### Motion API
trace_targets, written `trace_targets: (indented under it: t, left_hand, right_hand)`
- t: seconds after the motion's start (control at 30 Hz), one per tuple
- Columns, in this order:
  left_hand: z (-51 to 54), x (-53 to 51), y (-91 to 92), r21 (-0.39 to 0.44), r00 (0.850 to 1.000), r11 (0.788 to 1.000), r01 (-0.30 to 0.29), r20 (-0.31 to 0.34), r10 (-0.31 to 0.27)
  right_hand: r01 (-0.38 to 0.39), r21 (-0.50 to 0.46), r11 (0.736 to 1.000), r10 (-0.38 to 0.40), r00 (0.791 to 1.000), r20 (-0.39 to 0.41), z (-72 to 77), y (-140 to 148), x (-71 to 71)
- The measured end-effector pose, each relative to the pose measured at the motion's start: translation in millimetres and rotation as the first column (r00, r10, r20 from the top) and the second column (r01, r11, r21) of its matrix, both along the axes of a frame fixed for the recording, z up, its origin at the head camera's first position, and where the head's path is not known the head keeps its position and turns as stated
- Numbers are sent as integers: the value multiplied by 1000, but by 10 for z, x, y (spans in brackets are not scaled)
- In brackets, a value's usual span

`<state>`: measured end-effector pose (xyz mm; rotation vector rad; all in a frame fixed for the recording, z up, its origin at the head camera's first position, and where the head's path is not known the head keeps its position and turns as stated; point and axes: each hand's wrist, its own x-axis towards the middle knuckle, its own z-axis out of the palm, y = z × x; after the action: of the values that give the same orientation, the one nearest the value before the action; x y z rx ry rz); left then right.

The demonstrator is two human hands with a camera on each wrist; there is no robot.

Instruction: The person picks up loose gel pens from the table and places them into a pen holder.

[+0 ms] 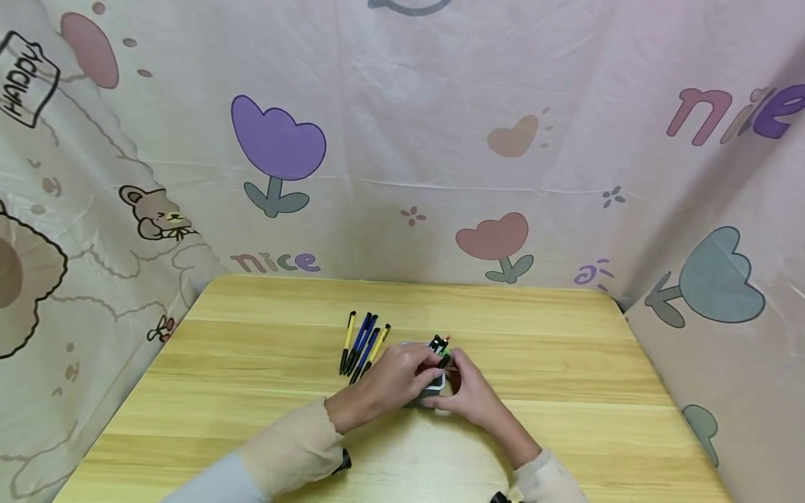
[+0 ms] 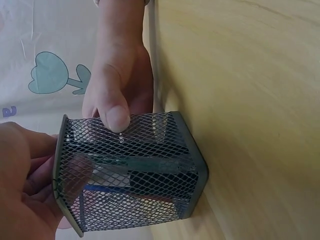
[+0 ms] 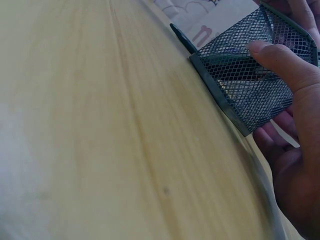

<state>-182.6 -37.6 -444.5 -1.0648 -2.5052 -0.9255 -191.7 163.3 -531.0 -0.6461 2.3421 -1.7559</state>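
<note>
A dark mesh pen holder (image 1: pixel 420 401) stands on the table, and several pens poke out of its top (image 1: pixel 435 342). My right hand (image 1: pixel 474 397) grips its side; in the right wrist view the thumb (image 3: pixel 280 59) presses the mesh. Over the opening, my left hand (image 1: pixel 396 377) has its fingers curled at the rim and appears to pinch a black-ended pen (image 1: pixel 444 362), though the fingers partly hide it. Through the mesh wall (image 2: pixel 125 200) in the left wrist view, pens show dimly inside.
Left of the holder, blue pens (image 1: pixel 360 344) and yellow pens (image 1: pixel 348 342) with black ends lie side by side on the wooden table (image 1: pixel 264 363). A printed cloth (image 1: pixel 402 140) hangs behind the table and along its sides.
</note>
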Motion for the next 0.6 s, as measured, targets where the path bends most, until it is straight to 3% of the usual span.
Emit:
trace_targets:
  t: [0.23, 0.6]
  left_hand:
    - [21, -7, 18, -22, 999, 999, -28, 19, 29]
    - [18, -14, 11, -23, 998, 998, -56, -18, 56]
  right_hand:
    - [2, 2, 1000, -2, 1000, 10, -4, -2, -5]
    - [-5, -13, 1000, 5, 1000, 21, 0, -10, -3]
